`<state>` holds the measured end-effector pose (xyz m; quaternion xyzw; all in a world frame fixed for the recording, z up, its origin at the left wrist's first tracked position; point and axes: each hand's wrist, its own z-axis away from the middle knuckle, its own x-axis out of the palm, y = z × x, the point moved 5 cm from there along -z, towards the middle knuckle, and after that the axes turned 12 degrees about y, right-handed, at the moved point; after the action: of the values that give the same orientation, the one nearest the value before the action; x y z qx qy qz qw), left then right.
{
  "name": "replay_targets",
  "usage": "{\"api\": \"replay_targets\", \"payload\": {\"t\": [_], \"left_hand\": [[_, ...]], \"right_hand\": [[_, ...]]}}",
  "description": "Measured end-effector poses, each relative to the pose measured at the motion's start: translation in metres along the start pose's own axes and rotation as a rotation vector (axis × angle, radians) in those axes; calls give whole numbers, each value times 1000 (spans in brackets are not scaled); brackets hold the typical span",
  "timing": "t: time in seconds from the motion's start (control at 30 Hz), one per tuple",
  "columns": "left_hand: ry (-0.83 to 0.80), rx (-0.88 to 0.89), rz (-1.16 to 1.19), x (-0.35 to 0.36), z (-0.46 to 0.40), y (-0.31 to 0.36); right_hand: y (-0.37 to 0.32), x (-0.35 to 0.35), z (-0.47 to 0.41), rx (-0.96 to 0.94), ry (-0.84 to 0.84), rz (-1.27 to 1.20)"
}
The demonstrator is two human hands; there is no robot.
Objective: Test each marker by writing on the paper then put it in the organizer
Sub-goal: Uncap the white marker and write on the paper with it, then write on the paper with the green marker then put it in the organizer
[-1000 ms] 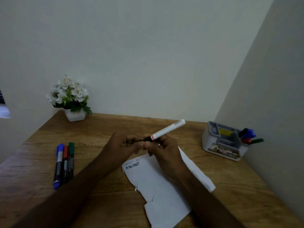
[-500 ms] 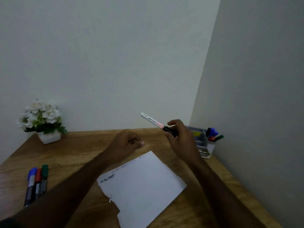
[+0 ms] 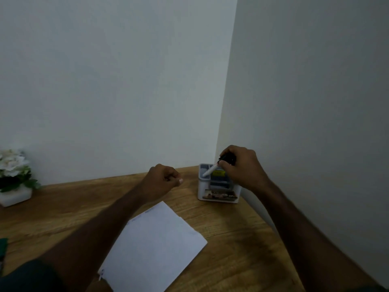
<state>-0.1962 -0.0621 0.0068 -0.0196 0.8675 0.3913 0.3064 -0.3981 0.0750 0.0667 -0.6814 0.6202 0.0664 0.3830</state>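
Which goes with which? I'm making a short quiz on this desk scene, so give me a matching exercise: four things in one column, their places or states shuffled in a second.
Things:
1. white marker
2. paper
3. flower pot
4. left hand

Places or states:
A. at the far left edge of the desk
B. curled above the desk, holding nothing that shows
C. flat on the desk between the forearms
D. tilted over the organizer, pinched by the right hand

Pairs: 1-D, 2-C, 3-A, 4-B
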Motion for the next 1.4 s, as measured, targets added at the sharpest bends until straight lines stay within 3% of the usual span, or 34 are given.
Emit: {"api": "replay_targets", "payload": {"t": [0.3, 0.53, 0.67, 1.13, 1.4], "left_hand": [[-26, 6, -52, -10, 2, -2], [-15, -15, -28, -27, 18, -9], [3, -33, -52, -49, 33, -18], [210, -203, -239, -223, 153, -96], [280, -358, -367, -284, 218, -142]], "right_hand": [[-6, 32, -6, 39, -163, 23], [-34, 22, 1, -15, 32, -26], [-76, 41, 19, -97, 19, -129], [-255, 191, 124, -352, -467, -345], [-333, 231, 170, -267, -628, -406]]}}
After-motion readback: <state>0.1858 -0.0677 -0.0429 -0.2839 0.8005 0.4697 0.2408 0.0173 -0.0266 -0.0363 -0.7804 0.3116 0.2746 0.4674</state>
